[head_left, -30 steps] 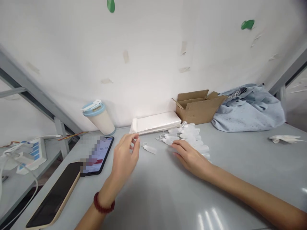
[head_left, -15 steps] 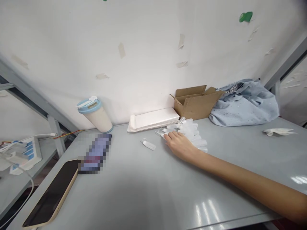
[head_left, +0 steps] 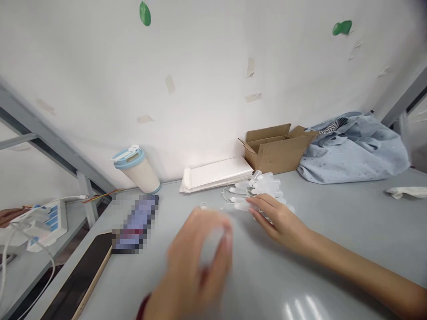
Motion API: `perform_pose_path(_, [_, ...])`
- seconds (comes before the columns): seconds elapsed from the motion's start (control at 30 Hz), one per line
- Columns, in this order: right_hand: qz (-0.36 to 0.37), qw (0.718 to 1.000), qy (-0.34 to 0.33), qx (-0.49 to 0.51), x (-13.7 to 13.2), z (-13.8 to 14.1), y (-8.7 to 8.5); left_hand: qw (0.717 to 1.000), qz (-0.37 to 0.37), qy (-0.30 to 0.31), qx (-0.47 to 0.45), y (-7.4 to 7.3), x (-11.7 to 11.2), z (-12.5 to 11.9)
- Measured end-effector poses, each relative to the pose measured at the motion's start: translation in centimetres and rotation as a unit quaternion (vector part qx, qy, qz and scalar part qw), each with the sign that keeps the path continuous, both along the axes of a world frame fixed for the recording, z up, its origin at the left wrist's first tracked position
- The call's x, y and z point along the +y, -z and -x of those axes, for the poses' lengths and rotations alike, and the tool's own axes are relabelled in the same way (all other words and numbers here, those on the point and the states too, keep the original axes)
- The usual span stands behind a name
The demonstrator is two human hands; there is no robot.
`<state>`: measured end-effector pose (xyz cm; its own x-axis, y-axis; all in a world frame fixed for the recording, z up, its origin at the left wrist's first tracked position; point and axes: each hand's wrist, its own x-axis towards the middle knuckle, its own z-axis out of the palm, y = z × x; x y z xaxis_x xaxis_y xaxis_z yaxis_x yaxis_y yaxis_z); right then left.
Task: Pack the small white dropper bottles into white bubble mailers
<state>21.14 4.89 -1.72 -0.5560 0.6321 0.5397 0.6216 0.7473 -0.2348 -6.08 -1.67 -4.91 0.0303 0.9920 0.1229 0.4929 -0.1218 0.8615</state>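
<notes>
My left hand (head_left: 196, 262) is raised over the table in the foreground, blurred by motion. Its fingers and thumb curve loosely around a gap, and nothing shows inside. Farther back, my right hand (head_left: 278, 222) reaches in from the right, thumb and fingers apart, its fingertips touching small translucent white plastic pieces (head_left: 240, 206) with thin looped strings. Several more of these pieces (head_left: 267, 184) lie in a heap beyond the fingers, partly covered by the hand. A string loop (head_left: 203, 205) shows just past my left hand, which hides the rest of that piece.
Behind the heap are a stack of white packets (head_left: 216, 173) and an open cardboard box (head_left: 283, 153). A light blue cloth bag (head_left: 356, 151) stands at right. On the left are a tilted cup (head_left: 142, 171), two phones (head_left: 80, 278) and a power strip (head_left: 50, 222).
My left hand has come into view from the bottom. My right hand has drawn slightly right, uncovering more of the white pieces. The loose piece is now mostly behind my left hand.
</notes>
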Motion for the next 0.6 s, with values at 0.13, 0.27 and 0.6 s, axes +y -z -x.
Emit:
perform_pose_path(0.13, [-0.009,0.999,-0.019,0.037,-0.5,0.0,0.5,0.955,-0.112,0.133,0.24,-4.0,5.1,-1.9])
perform_pose_path(0.27, [-0.02,0.999,-0.023,0.03,-0.9,0.4,0.8,0.921,-0.14,0.117,0.345,-2.6,6.2,-0.9])
perform_pose_path(0.6, [0.076,0.992,-0.022,0.103,-1.5,-0.2,0.9,0.976,-0.042,0.112,0.184,-4.4,3.6,-3.6])
